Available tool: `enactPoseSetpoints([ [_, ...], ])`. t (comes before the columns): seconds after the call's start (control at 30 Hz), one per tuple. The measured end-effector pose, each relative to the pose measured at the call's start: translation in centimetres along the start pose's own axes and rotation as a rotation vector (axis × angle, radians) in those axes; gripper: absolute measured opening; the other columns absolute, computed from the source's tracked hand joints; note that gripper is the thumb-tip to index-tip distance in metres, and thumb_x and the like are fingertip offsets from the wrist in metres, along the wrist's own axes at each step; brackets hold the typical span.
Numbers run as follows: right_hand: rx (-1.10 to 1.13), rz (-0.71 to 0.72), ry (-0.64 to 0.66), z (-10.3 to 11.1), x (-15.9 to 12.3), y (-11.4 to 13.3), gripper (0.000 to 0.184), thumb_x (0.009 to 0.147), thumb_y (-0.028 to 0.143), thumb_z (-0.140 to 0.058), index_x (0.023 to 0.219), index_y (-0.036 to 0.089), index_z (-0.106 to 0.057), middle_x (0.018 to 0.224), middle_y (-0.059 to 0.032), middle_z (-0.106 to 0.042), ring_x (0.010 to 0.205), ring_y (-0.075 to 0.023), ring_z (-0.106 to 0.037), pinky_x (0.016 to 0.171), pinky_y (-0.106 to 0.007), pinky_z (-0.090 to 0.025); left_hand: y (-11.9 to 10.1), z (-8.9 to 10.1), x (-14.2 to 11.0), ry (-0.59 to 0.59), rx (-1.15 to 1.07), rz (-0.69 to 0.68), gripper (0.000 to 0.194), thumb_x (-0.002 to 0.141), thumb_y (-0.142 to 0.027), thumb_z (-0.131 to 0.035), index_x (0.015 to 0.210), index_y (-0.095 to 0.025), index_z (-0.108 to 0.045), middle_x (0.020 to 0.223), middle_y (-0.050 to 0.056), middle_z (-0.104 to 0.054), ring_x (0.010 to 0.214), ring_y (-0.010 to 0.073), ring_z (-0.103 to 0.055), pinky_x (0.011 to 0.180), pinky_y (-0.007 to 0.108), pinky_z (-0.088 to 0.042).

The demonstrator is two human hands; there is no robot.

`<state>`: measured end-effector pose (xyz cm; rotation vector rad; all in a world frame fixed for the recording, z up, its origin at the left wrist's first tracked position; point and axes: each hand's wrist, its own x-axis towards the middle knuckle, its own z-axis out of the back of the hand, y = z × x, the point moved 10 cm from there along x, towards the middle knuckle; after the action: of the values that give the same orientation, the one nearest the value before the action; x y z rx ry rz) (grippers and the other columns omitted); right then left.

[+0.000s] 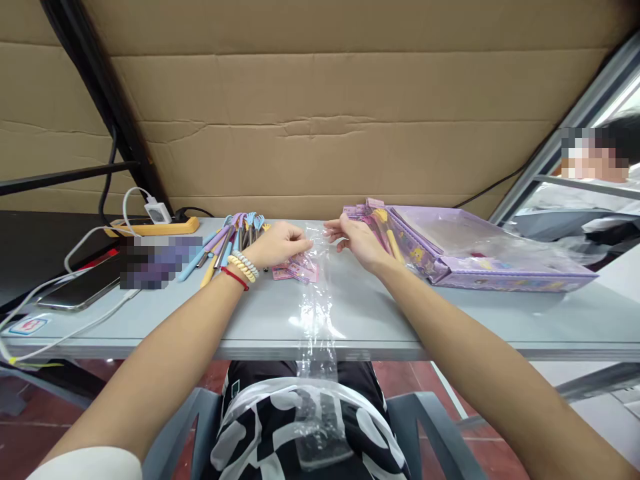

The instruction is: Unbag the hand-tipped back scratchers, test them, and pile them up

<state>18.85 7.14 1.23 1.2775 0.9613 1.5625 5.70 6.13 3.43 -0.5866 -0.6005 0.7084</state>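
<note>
A long clear plastic strip (pixel 317 313), which looks like joined bags, runs from the desk over its front edge onto the lap. My left hand (pixel 280 245) is closed, thumb and fingers pinched at the left edge of the strip's far end. Across from it, my right hand (pixel 357 241) has its fingertips at the strip's upper right, thumb and fingers slightly apart. Small pink printed cards (pixel 297 270) lie beneath and beside the strip, near my left hand. Left of that hand sits a pile of pen-like sticks (pixel 220 247) in blue, purple and yellow with shaped tops.
A purple printed box (pixel 500 280) with clear plastic on it stands at right, yellow sticks (pixel 394 245) and pink cards beside it. At left lie a phone (pixel 85 287), white cables and an orange power strip (pixel 183 227). Cardboard (pixel 320 87) rises behind; another person is at far right.
</note>
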Motion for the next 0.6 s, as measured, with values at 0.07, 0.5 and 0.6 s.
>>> enactPoseSetpoints([
  [0.07,0.113,-0.02,0.043,0.0,-0.3,0.4,0.054,0.077,0.066,-0.052,0.088,0.014,-0.064,0.082,-0.0092,-0.065,0.07,-0.0157,-0.059,0.05,-0.025,-0.045,0.0,-0.6,0.1,0.018,0.041,-0.008,0.036,0.077,-0.038,-0.053,0.05,-0.017,-0.045,0.047,-0.003,-0.046,0.047,0.008,-0.04,0.048,0.023,-0.031],
  [0.5,-0.083,0.109,0.1,-1.2,-1.3,1.9,0.047,0.065,0.038,-0.075,0.101,0.017,-0.054,0.058,0.0041,-0.059,0.045,-0.0085,-0.048,0.044,-0.024,-0.039,0.1,-1.1,0.4,-0.039,-0.06,-0.024,0.033,0.08,-0.042,-0.051,0.06,-0.017,-0.05,0.052,-0.004,-0.043,0.05,0.0088,-0.039,0.05,0.024,-0.03],
  [0.6,-0.071,0.069,0.108,-1.2,-1.5,2.0,0.049,0.069,0.04,-0.072,0.106,0.017,-0.049,0.06,0.0027,-0.061,0.046,-0.0096,-0.05,0.042,-0.023,-0.039,0.3,0.4,0.5,-0.178,-0.091,-0.016,0.029,0.078,-0.039,-0.053,0.059,-0.017,-0.052,0.052,-0.003,-0.047,0.05,0.0092,-0.041,0.05,0.024,-0.033],
])
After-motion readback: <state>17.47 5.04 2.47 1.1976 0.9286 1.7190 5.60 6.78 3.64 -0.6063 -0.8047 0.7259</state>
